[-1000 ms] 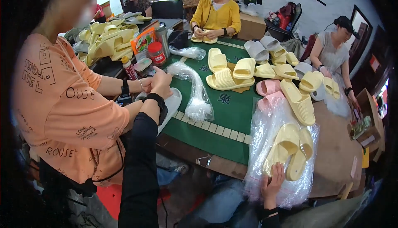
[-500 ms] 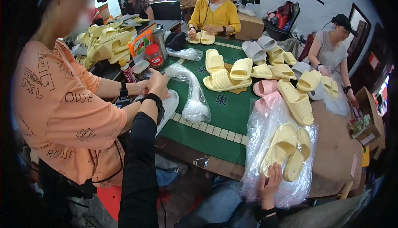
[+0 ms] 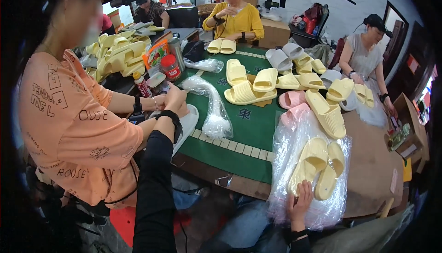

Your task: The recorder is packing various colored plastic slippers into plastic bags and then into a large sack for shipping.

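R hand [image 3: 300, 203] at 6 o'clock, fingers clamped on clear plastic bag [image 3: 307, 170] w/ pair of yellow slippers [image 3: 317, 168] inside, bag lying on bench [image 3: 368, 170] edge just above the hand. L hand [image 3: 175, 100] at 9 o'clock, black sleeve, wrist strap, resting by white slipper [image 3: 186, 124] next to a co-worker in orange shirt [image 3: 73, 129]; can't tell if its fingers are apart or together. Mid-bench: green mat [image 3: 251, 124], crumpled clear bag [image 3: 214, 110]. Beyond, 12 o'clock: loose yellow, pink & grey slippers [image 3: 258, 83], red-lidded jar [image 3: 171, 66]
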A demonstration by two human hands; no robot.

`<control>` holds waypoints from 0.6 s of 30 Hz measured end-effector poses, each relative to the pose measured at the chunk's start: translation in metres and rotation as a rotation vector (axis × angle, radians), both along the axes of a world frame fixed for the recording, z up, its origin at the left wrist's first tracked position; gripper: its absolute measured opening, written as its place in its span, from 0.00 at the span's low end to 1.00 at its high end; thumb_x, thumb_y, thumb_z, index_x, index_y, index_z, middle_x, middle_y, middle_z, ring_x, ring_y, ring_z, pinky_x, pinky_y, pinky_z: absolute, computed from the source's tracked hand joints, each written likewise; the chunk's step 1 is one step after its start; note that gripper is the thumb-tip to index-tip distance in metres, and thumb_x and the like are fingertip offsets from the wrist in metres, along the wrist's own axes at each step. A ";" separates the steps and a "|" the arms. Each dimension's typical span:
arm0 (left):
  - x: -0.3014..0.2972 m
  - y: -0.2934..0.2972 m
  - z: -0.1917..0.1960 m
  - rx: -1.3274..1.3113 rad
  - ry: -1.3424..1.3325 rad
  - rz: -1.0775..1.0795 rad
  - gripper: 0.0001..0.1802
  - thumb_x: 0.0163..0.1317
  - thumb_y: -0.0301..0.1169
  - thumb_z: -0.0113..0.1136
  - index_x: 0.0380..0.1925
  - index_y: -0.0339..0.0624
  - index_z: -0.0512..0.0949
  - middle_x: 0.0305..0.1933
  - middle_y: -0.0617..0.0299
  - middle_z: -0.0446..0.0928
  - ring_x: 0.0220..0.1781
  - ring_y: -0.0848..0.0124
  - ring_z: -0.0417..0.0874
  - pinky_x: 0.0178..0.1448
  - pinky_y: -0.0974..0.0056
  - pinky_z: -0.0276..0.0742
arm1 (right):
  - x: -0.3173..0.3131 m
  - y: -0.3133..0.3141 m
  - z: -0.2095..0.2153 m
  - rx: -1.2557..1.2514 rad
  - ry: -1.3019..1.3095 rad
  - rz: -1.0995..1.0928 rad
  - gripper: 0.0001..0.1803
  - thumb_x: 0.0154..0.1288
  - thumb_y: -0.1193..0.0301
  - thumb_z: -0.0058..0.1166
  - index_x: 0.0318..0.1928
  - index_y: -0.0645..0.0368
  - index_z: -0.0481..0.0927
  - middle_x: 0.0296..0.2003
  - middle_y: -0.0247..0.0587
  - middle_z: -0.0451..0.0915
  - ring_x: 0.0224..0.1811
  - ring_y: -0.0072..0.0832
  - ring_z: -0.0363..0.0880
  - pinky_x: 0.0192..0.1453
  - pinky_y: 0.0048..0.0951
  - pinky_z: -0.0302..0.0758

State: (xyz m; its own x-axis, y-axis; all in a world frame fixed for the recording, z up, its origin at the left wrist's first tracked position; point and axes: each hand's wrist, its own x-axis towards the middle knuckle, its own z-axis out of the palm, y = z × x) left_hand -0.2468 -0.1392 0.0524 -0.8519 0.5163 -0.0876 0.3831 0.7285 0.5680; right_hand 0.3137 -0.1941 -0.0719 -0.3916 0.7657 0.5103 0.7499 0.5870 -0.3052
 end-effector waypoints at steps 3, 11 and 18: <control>0.015 0.002 0.003 -0.003 -0.027 0.010 0.46 0.55 0.37 0.51 0.64 0.30 0.35 0.51 0.40 0.71 0.51 0.52 0.75 0.53 0.56 0.71 | 0.003 0.000 -0.001 0.018 0.000 -0.008 0.23 0.59 0.64 0.47 0.53 0.62 0.67 0.57 0.51 0.65 0.62 0.49 0.60 0.63 0.46 0.55; -0.005 0.002 -0.012 0.052 0.164 0.131 0.41 0.52 0.34 0.49 0.64 0.34 0.44 0.36 0.46 0.77 0.29 0.61 0.81 0.30 0.62 0.76 | 0.001 -0.001 0.000 0.008 -0.001 0.005 0.23 0.59 0.64 0.47 0.53 0.62 0.67 0.57 0.51 0.65 0.62 0.49 0.59 0.63 0.46 0.55; -0.018 0.007 -0.024 0.031 0.159 0.131 0.44 0.52 0.33 0.49 0.65 0.34 0.39 0.34 0.48 0.78 0.25 0.62 0.80 0.26 0.62 0.75 | 0.001 -0.002 0.004 0.004 -0.013 0.003 0.24 0.58 0.64 0.48 0.54 0.63 0.67 0.58 0.52 0.64 0.63 0.48 0.58 0.63 0.46 0.54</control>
State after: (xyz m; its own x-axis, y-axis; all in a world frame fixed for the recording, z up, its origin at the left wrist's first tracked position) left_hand -0.2650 -0.1319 0.0279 -0.9137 0.4008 0.0675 0.3730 0.7609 0.5309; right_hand 0.3145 -0.1961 -0.0679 -0.4001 0.7624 0.5085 0.7520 0.5903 -0.2933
